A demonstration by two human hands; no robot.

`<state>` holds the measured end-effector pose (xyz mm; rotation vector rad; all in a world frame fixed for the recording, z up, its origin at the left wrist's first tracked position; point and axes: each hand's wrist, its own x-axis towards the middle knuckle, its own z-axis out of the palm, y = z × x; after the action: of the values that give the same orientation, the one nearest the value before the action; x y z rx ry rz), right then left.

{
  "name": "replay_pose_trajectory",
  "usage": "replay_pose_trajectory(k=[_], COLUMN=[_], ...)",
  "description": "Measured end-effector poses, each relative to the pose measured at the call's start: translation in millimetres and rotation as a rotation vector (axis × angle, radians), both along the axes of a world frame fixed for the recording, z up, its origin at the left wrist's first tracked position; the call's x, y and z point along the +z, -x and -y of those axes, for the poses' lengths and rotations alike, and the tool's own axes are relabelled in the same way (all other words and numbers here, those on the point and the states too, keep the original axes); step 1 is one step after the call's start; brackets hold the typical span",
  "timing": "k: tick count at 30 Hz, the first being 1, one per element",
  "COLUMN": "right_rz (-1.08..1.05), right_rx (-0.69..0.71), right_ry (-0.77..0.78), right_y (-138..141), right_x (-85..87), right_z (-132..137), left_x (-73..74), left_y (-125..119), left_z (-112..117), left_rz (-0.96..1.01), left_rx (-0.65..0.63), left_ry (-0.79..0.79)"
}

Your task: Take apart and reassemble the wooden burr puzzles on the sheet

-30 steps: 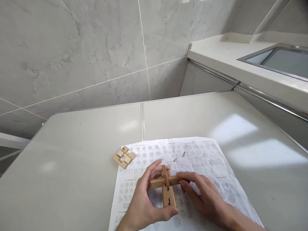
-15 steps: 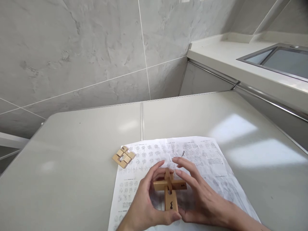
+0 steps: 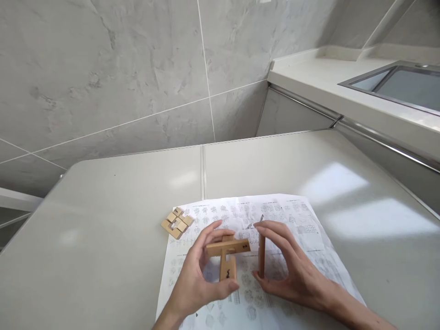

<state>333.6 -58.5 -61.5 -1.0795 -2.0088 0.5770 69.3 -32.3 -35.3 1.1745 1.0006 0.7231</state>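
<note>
My left hand [image 3: 197,275] grips two joined wooden puzzle pieces [image 3: 224,250], set crosswise, between thumb and fingers. Dark marks show on both, one like a 2 and one like a 3. In my right hand [image 3: 290,261] a single flat wooden puzzle piece [image 3: 262,255] stands upright, pinched between fingertips and thumb, apart from the crossed pair. Both hands are above a printed paper sheet [image 3: 247,275]. More notched wooden pieces [image 3: 177,223] lie together at the sheet's upper left corner, one marked with a 3.
The sheet, covered in small diagrams, lies on a pale glossy table [image 3: 113,238] with a seam across it. Behind rises a grey tiled wall [image 3: 137,68]. At the right stands a white counter [image 3: 316,75] with a metal-framed dark panel [image 3: 405,87].
The upright piece has come out of the crossed pieces and is now in my right hand. My left hand has moved slightly left with the remaining pair.
</note>
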Motion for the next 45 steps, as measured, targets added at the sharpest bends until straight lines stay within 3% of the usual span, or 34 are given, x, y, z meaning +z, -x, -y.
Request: replay_pose_trajectory(k=[5, 12, 21, 32, 37, 45], right_rz=[0.117, 0.261, 0.286, -0.113, -0.141, -0.174], right_rx=[-0.056, -0.036, -0.042, 0.083, 0.071, 0.006], right_ry=[0.158, 0.135, 0.123, 0.171, 0.327, 0.289], right_y=[1, 6, 8, 5, 6, 7], right_x=[-3.8, -17.3, -23.1, 3.7, 1.1, 3.8], right_z=[-2, -3, -2, -9, -5, -3], left_x=[-3.0, -3.3, -3.5, -2.5, -4.9, -8.0], left_y=[4, -2, -6, -11, -13, -12], left_z=[-3, 2, 8, 12, 14, 18], left_rz=[0.009, -0.030, -0.093, -0.116, -0.182, -0.294], left_rx=[0.111, 0.077, 0.039, -0.032, -0.074, -0.105], left_ry=[-0.036, -0.070, -0.095, -0.078, -0.099, -0.214])
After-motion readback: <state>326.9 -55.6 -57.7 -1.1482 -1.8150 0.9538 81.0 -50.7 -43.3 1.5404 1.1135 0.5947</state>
